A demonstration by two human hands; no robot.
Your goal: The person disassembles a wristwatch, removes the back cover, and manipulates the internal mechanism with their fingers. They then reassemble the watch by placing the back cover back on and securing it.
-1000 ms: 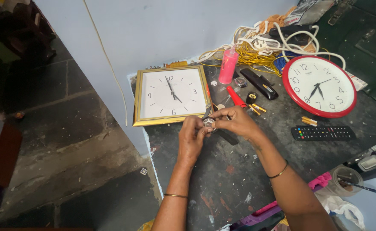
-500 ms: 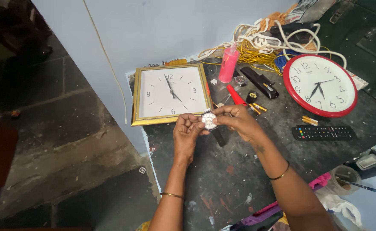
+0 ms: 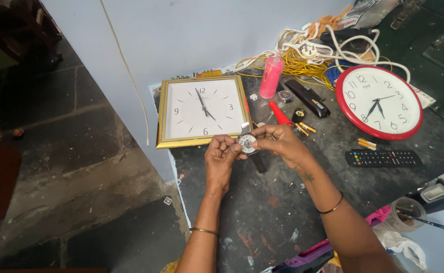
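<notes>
Hands: 2 (image 3: 221, 161) (image 3: 281, 144) on 1 wristwatch (image 3: 247, 143); 2 clocks (image 3: 202, 109) (image 3: 378, 101).

A small round wristwatch (image 3: 247, 143), dial up, held above the dark worktop's front edge.

Dark tabletop (image 3: 282, 222): gold-framed square clock (image 3: 201, 110), red round clock (image 3: 378, 102), black remote (image 3: 382, 158), pink bottle (image 3: 271, 77), tangled yellow-white cables (image 3: 308, 55).

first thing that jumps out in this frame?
Two wall clocks lie flat on the dark worktop: a gold-framed square clock at its left edge and a red round clock to the right. Just in front of the square one, both hands, left hand and right hand, pinch a small round watch.
</notes>
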